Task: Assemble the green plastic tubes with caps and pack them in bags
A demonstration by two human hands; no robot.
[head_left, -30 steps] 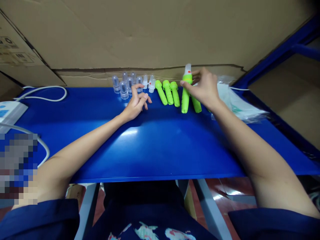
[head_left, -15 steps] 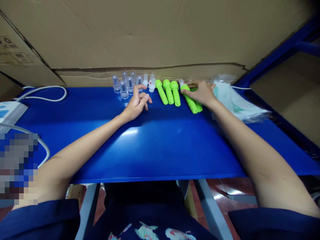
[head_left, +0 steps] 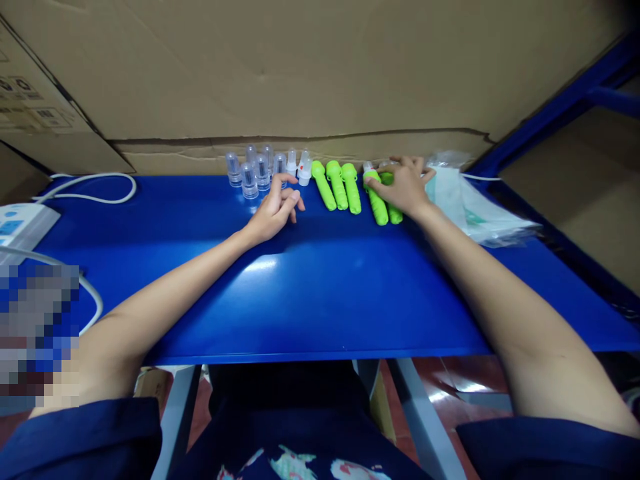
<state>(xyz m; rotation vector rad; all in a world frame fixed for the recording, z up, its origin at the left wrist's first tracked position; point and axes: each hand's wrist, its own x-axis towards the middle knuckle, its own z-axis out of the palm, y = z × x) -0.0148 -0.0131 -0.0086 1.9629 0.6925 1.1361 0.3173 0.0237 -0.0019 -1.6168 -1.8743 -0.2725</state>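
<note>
Green tube (head_left: 376,200) lay flat on the blue table (head_left: 310,287), right of the green row (head_left: 337,187); your right hand (head_left: 405,187) loosely gripped its top. Left hand (head_left: 273,210) was relaxed, empty, beside the clear caps (head_left: 253,173). A nudge could've rolled the tube.

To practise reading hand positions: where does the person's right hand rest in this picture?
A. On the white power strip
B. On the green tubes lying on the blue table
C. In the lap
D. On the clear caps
B: the right hand lies on the green tubes that lie flat on the blue table, away from the clear caps.
</note>
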